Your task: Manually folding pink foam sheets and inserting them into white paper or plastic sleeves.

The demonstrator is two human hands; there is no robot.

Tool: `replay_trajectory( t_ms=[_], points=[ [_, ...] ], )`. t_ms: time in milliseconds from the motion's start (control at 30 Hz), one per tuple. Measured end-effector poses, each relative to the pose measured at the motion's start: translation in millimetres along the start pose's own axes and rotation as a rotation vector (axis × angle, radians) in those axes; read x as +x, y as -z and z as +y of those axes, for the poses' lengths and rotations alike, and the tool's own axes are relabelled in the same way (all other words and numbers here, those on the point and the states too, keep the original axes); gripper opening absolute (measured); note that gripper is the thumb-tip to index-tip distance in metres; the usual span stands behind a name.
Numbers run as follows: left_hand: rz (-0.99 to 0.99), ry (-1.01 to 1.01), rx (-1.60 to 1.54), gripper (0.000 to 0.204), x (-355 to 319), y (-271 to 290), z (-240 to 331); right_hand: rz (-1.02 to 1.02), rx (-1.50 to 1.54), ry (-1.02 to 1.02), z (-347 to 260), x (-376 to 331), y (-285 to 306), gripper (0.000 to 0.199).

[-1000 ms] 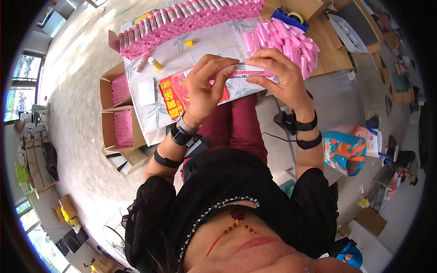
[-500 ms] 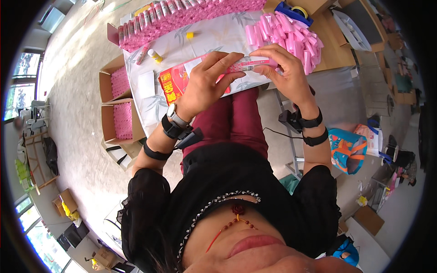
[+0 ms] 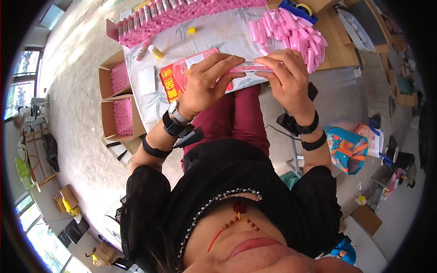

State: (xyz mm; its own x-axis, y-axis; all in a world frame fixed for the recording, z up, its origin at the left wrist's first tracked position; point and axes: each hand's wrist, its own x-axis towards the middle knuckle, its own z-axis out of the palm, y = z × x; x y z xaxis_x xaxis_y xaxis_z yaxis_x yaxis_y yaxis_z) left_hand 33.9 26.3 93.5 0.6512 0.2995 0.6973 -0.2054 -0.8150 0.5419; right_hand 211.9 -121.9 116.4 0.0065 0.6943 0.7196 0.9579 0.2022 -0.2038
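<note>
Between my two hands a slim pink tube with a printed label [image 3: 249, 67] is held level above the table's near edge. My left hand [image 3: 205, 84] closes on its left end with thumb and fingers. At the other end, my right hand [image 3: 289, 79] pinches it the same way, fingers together on top and thumb below. Under and beside my left hand lies a red and yellow printed sheet [image 3: 171, 84]. A white glue stick [image 3: 155, 52] lies farther left, and its yellow cap [image 3: 191, 30] rests apart from it. Near the glue stick lies another labelled pink tube [image 3: 143, 49].
Plain pink rolls [image 3: 298, 36] are heaped at the right. Along the back stand stacked pink tubes [image 3: 182, 16], and a blue tape dispenser [image 3: 298, 11] is at the far right. A white paper stack [image 3: 146, 81] lies left; cardboard boxes [image 3: 105, 119] of pink rolls stand beside the table.
My right hand has shifted slightly right and down, its fingers now closer together over the tube's end. The tube's label appears turned. My left hand has barely moved.
</note>
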Motion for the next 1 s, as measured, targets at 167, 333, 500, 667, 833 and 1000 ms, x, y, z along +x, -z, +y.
replay_trajectory(
  t_ms=[167,333,500,667,833,1000],
  points=[
    [-0.006,-0.183,0.135,0.045,4.5,8.4,0.7,0.091,0.021,0.047,-0.3,-2.6,5.0,0.035],
    [0.085,-0.255,0.172,0.044,2.3,12.8,6.4,0.148,0.014,0.095,-1.7,-5.1,6.0,0.035],
    [0.123,-0.317,0.228,0.044,-4.4,13.3,0.5,0.149,0.019,0.104,-2.7,-6.4,5.5,0.043],
    [0.177,-0.329,0.209,0.044,-14.2,10.2,-10.2,0.19,0.151,0.046,4.5,-12.4,-6.0,0.047],
    [0.136,-0.29,0.189,0.045,-18.2,11.8,-18.4,0.066,0.154,0.019,9.7,-8.9,-9.5,0.054],
    [0.106,-0.265,0.219,0.044,-15.2,11.8,-29.4,0.006,0.155,0.08,15.2,-0.8,-18.5,0.051]
  ],
)
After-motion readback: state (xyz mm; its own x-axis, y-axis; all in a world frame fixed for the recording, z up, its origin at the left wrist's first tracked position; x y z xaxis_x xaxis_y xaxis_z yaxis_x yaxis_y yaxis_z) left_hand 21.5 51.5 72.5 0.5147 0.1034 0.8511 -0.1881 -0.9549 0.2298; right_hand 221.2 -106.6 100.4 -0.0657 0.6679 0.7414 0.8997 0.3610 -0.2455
